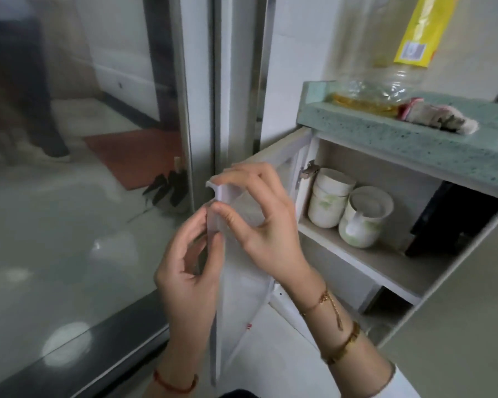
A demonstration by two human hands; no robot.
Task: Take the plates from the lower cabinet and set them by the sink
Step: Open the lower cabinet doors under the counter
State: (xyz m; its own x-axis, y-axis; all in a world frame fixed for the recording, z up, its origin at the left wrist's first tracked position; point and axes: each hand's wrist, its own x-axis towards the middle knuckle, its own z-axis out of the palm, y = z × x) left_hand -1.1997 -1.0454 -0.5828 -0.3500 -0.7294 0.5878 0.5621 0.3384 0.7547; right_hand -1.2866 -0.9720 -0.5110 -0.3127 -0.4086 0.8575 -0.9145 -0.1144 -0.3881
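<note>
At frame centre, both the left hand point(189, 262) and right hand point(259, 214) are pinching, fingers narrowed, the white cabinet door point(236, 282) edge, apparently holding it open for access to the shelf of stacked white ceramic cups point(329, 196); no plates showing.

Both hands — left hand point(189, 262), right hand point(259, 214) — pinch the open cabinet door point(239, 285) edge, cups point(348, 208) inside

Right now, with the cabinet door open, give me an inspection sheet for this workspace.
Surface: green speckled countertop above the cabinet; no sink in view.
Job's things: open lower cabinet shows stacked cups, a mug and a dark object; no plates visible.
Clutter: oil bottle and a rag on the countertop.
Grippers: left hand and right hand both pinch the cabinet door edge.
Cables: nothing seen.
Surroundings: glass sliding door to the left.
</note>
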